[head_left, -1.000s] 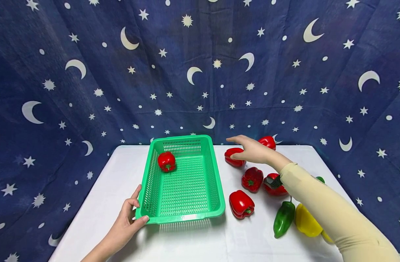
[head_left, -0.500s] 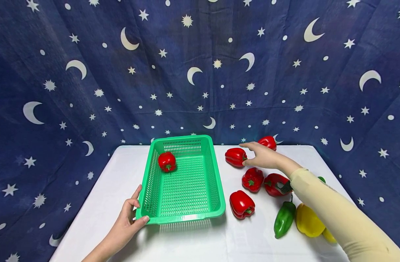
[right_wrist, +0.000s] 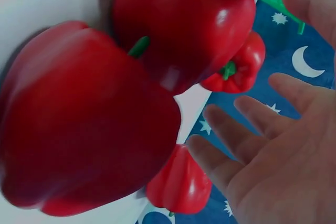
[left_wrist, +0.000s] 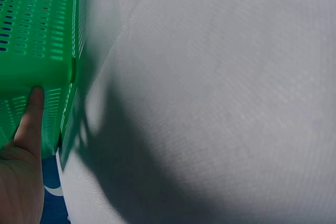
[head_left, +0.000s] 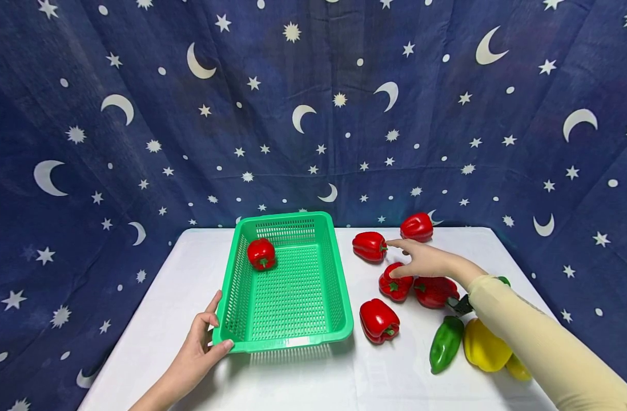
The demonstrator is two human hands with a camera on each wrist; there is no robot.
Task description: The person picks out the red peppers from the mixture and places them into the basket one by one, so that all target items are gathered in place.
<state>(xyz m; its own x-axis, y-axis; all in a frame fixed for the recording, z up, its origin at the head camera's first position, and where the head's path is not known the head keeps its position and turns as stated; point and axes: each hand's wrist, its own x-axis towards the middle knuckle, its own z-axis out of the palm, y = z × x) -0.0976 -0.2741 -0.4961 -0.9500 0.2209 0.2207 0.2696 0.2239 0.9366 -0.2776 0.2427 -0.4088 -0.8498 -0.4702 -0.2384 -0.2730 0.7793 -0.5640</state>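
My left hand [head_left: 196, 341] grips the near left corner of a green plastic basket [head_left: 293, 343], thumb on the rim and fingers along the outer side. Inside the basket lies one red bell pepper [head_left: 261, 253]. With fingers spread and nothing held, my right hand [head_left: 425, 260] hovers over a red bell pepper [head_left: 396, 288] on the table. Another red bell pepper [head_left: 369, 246] lies just left of its fingertips. Close below the wrist sits a third red bell pepper [head_left: 435, 292]. The right wrist view shows the palm [right_wrist: 294, 166] apart from the peppers.
More red bell peppers lie at the back edge [head_left: 417, 227] and right of the basket [head_left: 378, 321]. A green pepper [head_left: 446, 343] and a yellow bell pepper [head_left: 485, 345] lie beneath the right forearm. A blue curtain [head_left: 313, 154] stands behind the white table [head_left: 390, 377].
My right hand has moved right and toward me, from above the back left pepper to above the middle one. My left hand and the basket have stayed in place.
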